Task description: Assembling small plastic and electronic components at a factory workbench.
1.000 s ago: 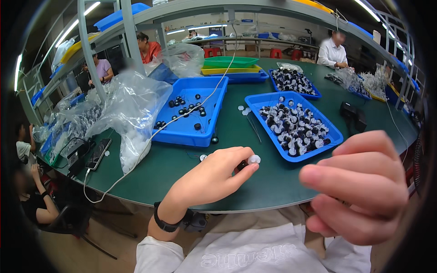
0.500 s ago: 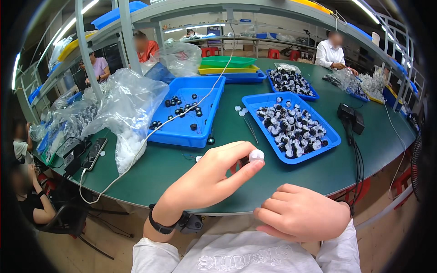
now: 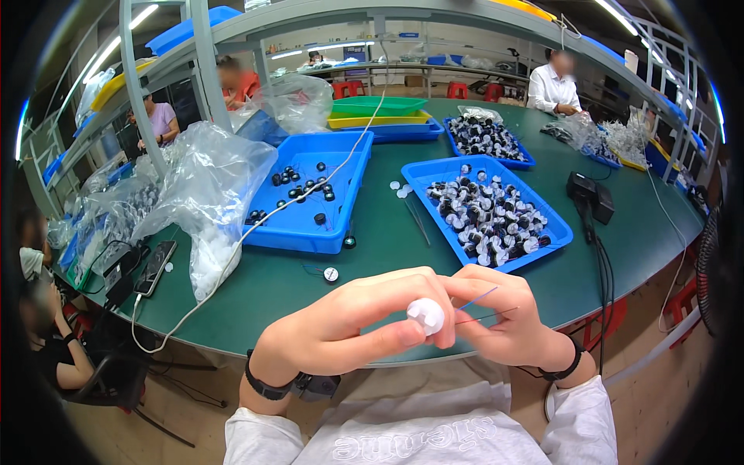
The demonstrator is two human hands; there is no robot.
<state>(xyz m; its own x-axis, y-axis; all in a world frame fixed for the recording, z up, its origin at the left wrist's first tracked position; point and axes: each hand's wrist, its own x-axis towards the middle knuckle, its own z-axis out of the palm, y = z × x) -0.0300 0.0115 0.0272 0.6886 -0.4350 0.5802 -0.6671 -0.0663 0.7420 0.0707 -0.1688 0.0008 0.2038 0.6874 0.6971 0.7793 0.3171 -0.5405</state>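
My left hand (image 3: 353, 322) pinches a small round white-faced part (image 3: 426, 316) between thumb and forefinger, above the table's near edge. Against its fingertips sits my right hand (image 3: 504, 314), its fingers closed round the base of thin wires (image 3: 478, 299), one blue and one dark. The wires stick out to the right across that hand; their join with the white-faced part is hidden by fingers. Just beyond my left hand, another small round part (image 3: 331, 275) with a white face and wires lies on the green table (image 3: 310, 306).
Ahead right stands a blue tray (image 3: 535, 262) full of white-faced wired parts, with tweezers (image 3: 417, 219) beside it. A blue tray (image 3: 306, 242) of black parts is ahead left, next to a plastic bag (image 3: 209, 260). A cable (image 3: 186, 318) crosses the left side. People work farther off.
My right hand has risen and moved left to meet my left hand, its fingers now on the wires. The left hand has lowered slightly and turned the white-faced part. The view has shifted a little.
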